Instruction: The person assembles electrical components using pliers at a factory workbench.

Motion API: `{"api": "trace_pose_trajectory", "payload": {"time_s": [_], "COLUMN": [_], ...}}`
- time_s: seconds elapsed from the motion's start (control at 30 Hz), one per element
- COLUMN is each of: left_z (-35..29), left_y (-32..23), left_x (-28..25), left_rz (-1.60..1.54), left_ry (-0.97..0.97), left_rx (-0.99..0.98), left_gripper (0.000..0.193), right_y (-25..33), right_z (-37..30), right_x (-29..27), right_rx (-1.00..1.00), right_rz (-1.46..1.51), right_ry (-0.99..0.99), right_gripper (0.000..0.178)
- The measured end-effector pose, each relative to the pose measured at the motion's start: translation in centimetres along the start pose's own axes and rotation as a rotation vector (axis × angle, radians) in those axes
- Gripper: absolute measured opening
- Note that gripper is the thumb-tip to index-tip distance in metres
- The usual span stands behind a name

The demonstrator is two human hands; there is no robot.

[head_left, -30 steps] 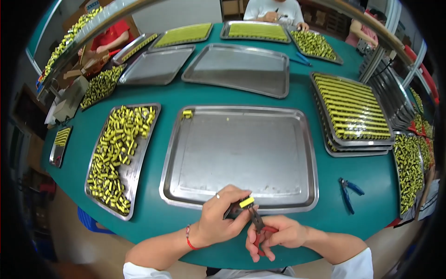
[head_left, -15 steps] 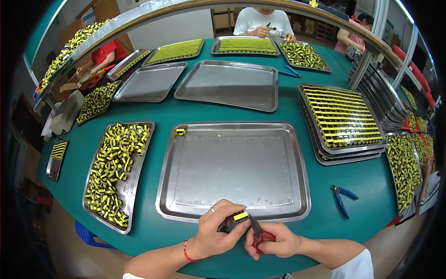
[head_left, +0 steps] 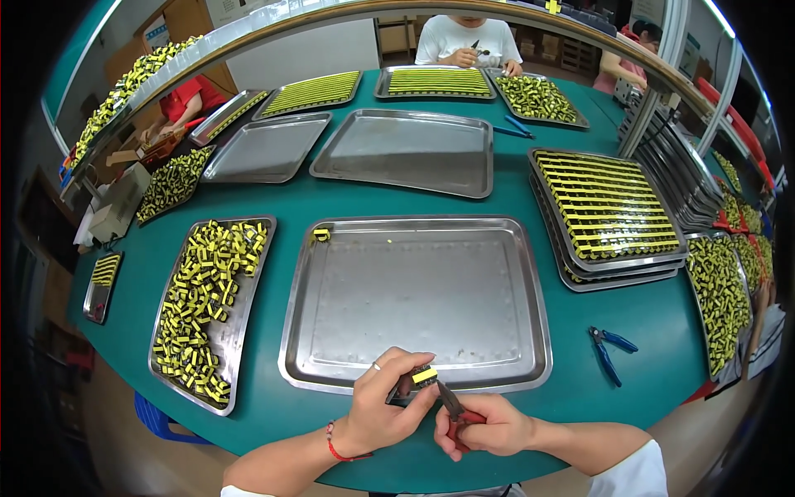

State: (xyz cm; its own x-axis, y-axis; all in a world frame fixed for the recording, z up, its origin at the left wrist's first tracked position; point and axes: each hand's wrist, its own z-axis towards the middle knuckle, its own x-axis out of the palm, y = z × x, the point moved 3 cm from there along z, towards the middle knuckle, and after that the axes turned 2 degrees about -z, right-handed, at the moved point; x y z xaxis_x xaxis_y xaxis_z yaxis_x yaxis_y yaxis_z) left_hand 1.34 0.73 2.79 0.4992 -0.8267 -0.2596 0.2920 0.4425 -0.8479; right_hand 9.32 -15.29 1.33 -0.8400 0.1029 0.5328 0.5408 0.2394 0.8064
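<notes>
My left hand [head_left: 385,402] pinches a small black part with a yellow band [head_left: 425,377], which looks like a transformer, between thumb and fingers over the near edge of a large metal tray [head_left: 414,290]. In my right hand [head_left: 489,427] is a pair of red-handled pliers [head_left: 451,406], the fist wrapped round the grips. The dark jaws reach up to the transformer's near right side; whether they touch it I cannot tell. A single like transformer [head_left: 321,235] sits in the tray's far left corner.
To the left a tray [head_left: 234,344] bears a heap of loose transformers. Blue cutters [head_left: 609,352] lie on the green table [head_left: 580,406] at the right, below a stack of filled trays [head_left: 609,211]. Empty trays [head_left: 406,153] lie farther back. Across the table sits a co-worker [head_left: 468,41].
Both my hands have shifted slightly left and up, with the transformer and pliers. The transformer is tilted a little more.
</notes>
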Motion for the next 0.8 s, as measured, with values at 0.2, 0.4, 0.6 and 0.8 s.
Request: {"api": "trace_pose_trajectory", "payload": {"time_s": [0.2,0.4,0.6,0.8], "left_z": [0.03,0.00,0.18,-0.31], "left_y": [0.02,0.15,0.00,0.33], "left_x": [-0.08,0.00,0.35,0.04], "left_rz": [0.003,-0.006,-0.004,0.021], "left_ry": [0.008,0.016,0.032,0.034], "left_rx": [0.008,0.002,0.017,0.040], "left_gripper": [0.034,0.031,0.029,0.033], "right_y": [0.29,0.02,-0.16,0.30], "right_z": [0.14,0.17,0.12,0.28], "right_x": [0.32,0.22,-0.34,0.18], "right_rx": [-0.012,-0.013,-0.055,-0.089], "right_rz": [-0.018,0.013,0.015,0.001], "right_ry": [0.015,0.031,0.004,0.030], "right_gripper": [0.035,0.034,0.030,0.030]}}
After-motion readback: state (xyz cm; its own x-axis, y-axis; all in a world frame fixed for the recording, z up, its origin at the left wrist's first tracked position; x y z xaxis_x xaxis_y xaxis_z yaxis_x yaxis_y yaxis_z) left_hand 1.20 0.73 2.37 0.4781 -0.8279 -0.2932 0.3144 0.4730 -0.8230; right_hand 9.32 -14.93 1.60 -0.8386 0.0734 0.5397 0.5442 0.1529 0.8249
